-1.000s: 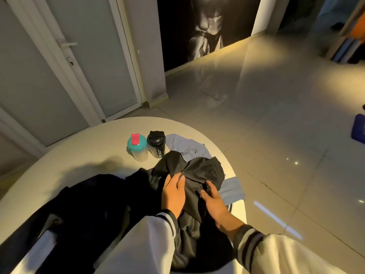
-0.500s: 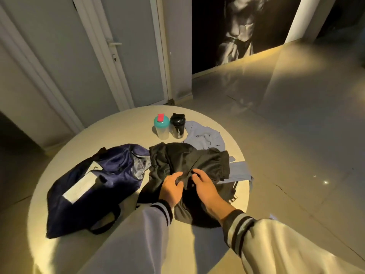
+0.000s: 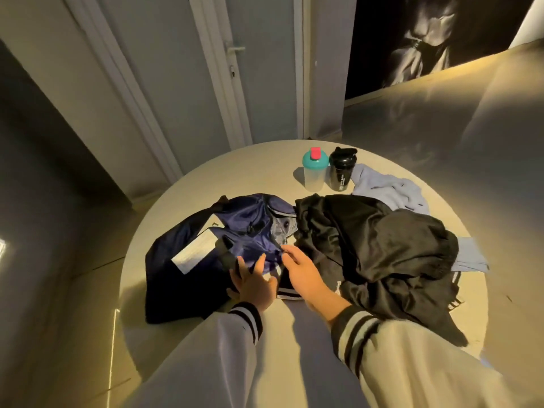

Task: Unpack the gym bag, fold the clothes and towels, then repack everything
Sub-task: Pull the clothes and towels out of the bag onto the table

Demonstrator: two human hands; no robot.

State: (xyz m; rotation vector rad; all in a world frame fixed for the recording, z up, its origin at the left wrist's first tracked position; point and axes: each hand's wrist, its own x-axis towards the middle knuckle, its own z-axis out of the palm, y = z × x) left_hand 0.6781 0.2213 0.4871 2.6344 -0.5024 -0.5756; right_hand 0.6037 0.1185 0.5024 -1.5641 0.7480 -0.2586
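Seemingly touching gym bag (image 3: 250,228), left hand (image 3: 255,285) spread, right hand (image 3: 304,273) relaxed

On the table (image 3: 265,172) the bag (image 3: 241,225) lay to the left and the clothes heap (image 3: 382,245) to the right, the two touching at the middle. A cloth (image 3: 391,189) lay behind the heap and partly under it. Two bottles stood upright side by side behind bag and heap, the left bottle (image 3: 315,172) just beside the right bottle (image 3: 341,172), which stood just left of the cloth. At the near side, the left hand (image 3: 254,282) lay over the bag's near end, with the right hand (image 3: 304,275) just right of it, between bag and heap. A door (image 3: 259,83) stood behind the table.
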